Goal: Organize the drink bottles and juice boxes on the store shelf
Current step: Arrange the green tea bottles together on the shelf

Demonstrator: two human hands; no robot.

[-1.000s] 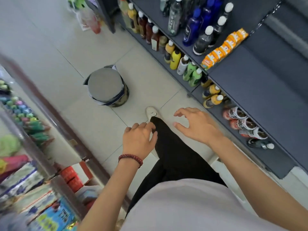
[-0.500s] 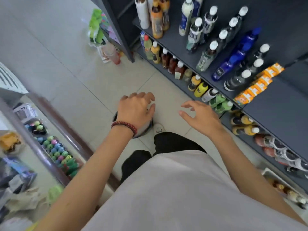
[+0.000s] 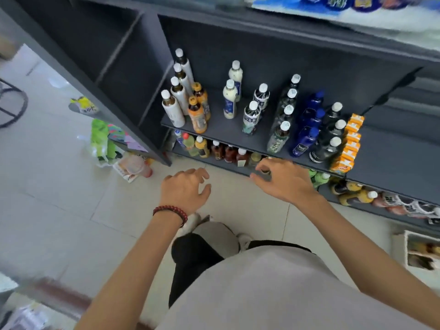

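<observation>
A dark grey shelf [image 3: 221, 129] carries rows of upright drink bottles: white ones [image 3: 172, 110] at the left, orange ones [image 3: 197, 115], cream ones [image 3: 230, 101], dark ones [image 3: 278, 136] and blue ones [image 3: 306, 139]. A row of orange juice boxes [image 3: 348, 144] runs along the right end. A lower shelf [image 3: 228, 164] holds brown and yellow bottles [image 3: 223, 151], with several lying on their side further right. My left hand [image 3: 185, 189] hovers over the floor, fingers loose, empty. My right hand [image 3: 283, 179] hangs in front of the lower shelf, fingers loosely curled, holding nothing.
An upright grey divider [image 3: 157, 96] bounds the shelf's left end. Green snack packs [image 3: 104, 139] and a pink cup [image 3: 134, 165] lie on the tiled floor at the left. A white crate [image 3: 419, 253] stands low at the right. A glass counter edge [image 3: 47, 294] runs behind me.
The view has swung up from the floor onto the shelf front. Both hands have risen toward the shelves, the right one now just before the lower shelf. The round bin has dropped under my body.
</observation>
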